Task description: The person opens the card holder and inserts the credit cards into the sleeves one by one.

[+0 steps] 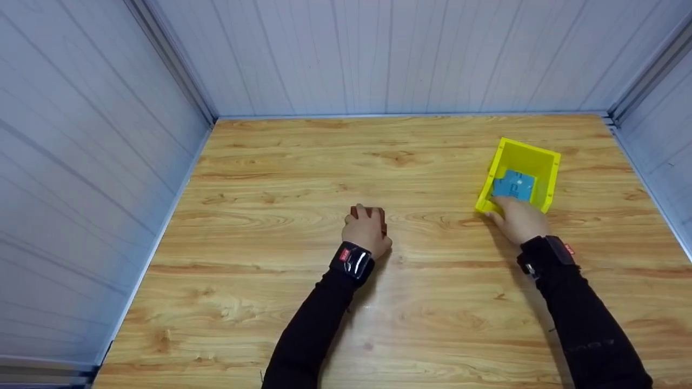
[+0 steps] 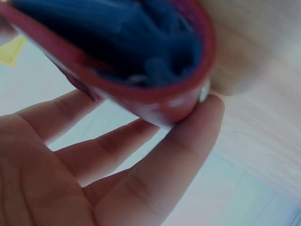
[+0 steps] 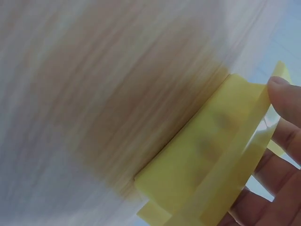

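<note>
My left hand is at the middle of the table, gripping a small reddish-brown pouch-like case from above. In the left wrist view, the case's curved red rim shows around a crumpled dark blue inside, with a fingertip against its rounded end. Over to the right, a yellow plastic bin stands on the table with flat blue pieces bearing dark print inside. My right hand holds the bin's near wall, thumb on the outer side of the rim and fingers over it.
The wood-grain table is enclosed by a white panel wall at the back and more panels at both sides. A black strap goes around each wrist, over dark sleeves.
</note>
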`<state>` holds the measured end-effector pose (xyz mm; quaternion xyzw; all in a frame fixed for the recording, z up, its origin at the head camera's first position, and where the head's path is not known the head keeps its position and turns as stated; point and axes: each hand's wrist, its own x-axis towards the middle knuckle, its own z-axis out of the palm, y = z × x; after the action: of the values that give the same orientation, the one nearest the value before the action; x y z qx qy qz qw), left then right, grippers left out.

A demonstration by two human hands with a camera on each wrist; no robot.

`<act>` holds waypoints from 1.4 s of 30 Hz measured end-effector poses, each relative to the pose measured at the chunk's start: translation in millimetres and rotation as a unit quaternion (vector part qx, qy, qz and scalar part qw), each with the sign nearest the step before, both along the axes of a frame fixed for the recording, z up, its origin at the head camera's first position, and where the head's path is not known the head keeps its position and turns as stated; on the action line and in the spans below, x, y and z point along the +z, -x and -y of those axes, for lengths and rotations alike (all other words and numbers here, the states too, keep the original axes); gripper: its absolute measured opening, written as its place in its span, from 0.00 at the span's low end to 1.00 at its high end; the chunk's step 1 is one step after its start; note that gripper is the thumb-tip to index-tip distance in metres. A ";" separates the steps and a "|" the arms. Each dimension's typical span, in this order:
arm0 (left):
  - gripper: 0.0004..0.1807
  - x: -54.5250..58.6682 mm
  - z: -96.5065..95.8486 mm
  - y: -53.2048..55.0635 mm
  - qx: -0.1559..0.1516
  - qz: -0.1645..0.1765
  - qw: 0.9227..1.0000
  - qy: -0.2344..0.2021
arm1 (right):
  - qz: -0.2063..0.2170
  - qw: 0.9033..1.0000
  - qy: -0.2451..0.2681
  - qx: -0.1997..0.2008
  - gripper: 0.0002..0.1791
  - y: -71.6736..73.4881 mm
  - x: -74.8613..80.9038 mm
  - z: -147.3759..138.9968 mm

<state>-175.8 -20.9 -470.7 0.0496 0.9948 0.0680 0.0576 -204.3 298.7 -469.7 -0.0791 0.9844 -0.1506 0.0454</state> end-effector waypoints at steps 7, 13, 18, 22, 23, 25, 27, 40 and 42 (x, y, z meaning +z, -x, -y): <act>0.35 -2.9 -10.7 -6.2 -0.020 -0.004 1.000 0.014 | 0.004 1.000 0.001 0.008 0.26 -6.5 0.1 4.7; 0.34 -2.4 -18.1 -8.5 -0.022 -0.006 1.000 0.007 | 0.002 1.000 -0.002 0.015 0.25 -9.9 -1.3 7.8; 0.33 -3.1 -21.8 -10.2 -0.030 -0.011 0.999 0.007 | -0.005 1.000 -0.002 0.023 0.24 -12.9 -2.2 9.4; 0.34 -4.4 -24.6 -11.5 -0.035 -0.017 0.999 0.007 | -0.011 1.000 0.001 0.028 0.24 -15.6 -2.4 11.1; 0.34 -4.7 -25.4 -11.9 -0.035 -0.019 0.999 0.007 | -0.013 0.999 0.000 0.031 0.24 -16.5 -2.2 11.6; 0.34 -5.2 -26.9 -12.9 -0.036 -0.024 0.999 0.008 | -0.017 0.999 0.000 0.035 0.23 -18.0 -2.1 12.4; 0.34 -5.8 -28.4 -14.1 -0.038 -0.028 0.999 0.006 | -0.021 0.999 -0.001 0.039 0.23 -19.8 -1.9 12.9; 0.34 -8.0 -34.3 -18.1 -0.040 -0.036 0.999 0.006 | -0.005 0.999 0.004 0.033 0.24 -23.5 -2.0 17.0; 0.35 -7.0 -32.2 -18.2 -0.042 -0.033 0.999 -0.002 | -0.003 1.000 0.009 0.029 0.25 -23.5 -1.5 17.2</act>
<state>-157.6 11.3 -477.6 0.0934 0.9930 0.0663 0.0273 -180.8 281.5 -471.2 -0.1083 0.9805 -0.1575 0.0463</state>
